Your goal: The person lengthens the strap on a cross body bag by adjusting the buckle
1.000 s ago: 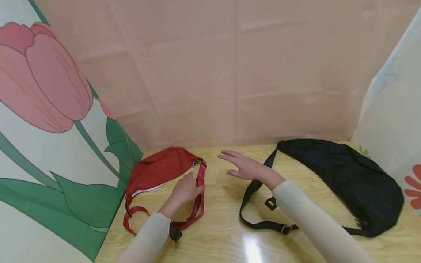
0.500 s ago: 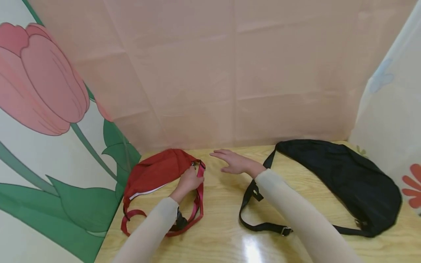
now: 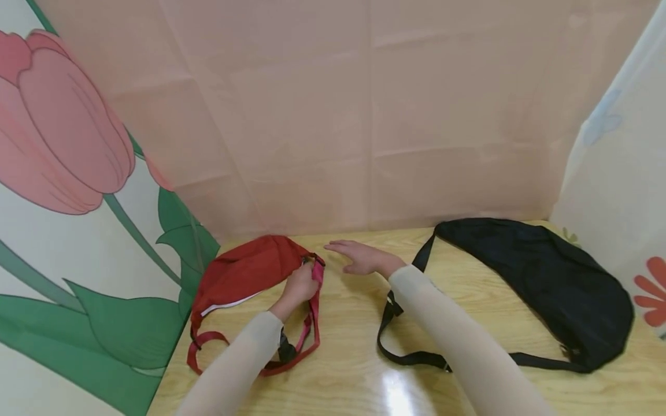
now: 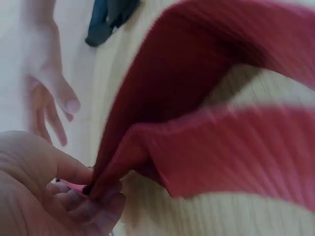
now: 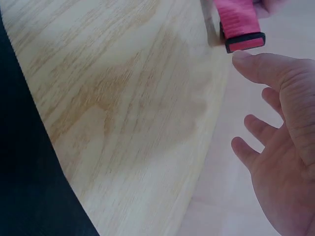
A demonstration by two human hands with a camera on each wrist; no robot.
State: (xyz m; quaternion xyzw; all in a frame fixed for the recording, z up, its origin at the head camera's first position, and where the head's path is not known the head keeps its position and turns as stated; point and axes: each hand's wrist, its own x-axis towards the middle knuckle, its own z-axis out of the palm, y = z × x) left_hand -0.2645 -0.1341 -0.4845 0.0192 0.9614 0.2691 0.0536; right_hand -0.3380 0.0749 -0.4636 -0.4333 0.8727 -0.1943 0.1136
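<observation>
A red waist bag [image 3: 250, 267] lies at the left back of the table, its red strap [image 3: 315, 320] looped toward the front. My left hand [image 3: 299, 286] pinches that strap near the bag's right end; in the left wrist view the thumb and fingers [image 4: 106, 209] meet on the folded webbing. Just right of it my right hand [image 3: 364, 258] hovers with fingers extended, holding nothing. In the right wrist view its thumb is right by the strap's black slider [image 5: 246, 42]. Part of the strap is hidden behind my left hand and forearm.
A black sling bag [image 3: 541, 283] lies on the right of the wooden table [image 3: 348, 358], its black strap [image 3: 416, 358] curving left and passing beneath my right forearm. A pink sheet [image 3: 312, 115] hangs behind the table, and a tulip-printed panel [image 3: 41, 248] stands at the left.
My left hand has moved forward to the bag's right end and taken hold of the red strap. My right hand has shifted left, closer to it. The black bag stays put.
</observation>
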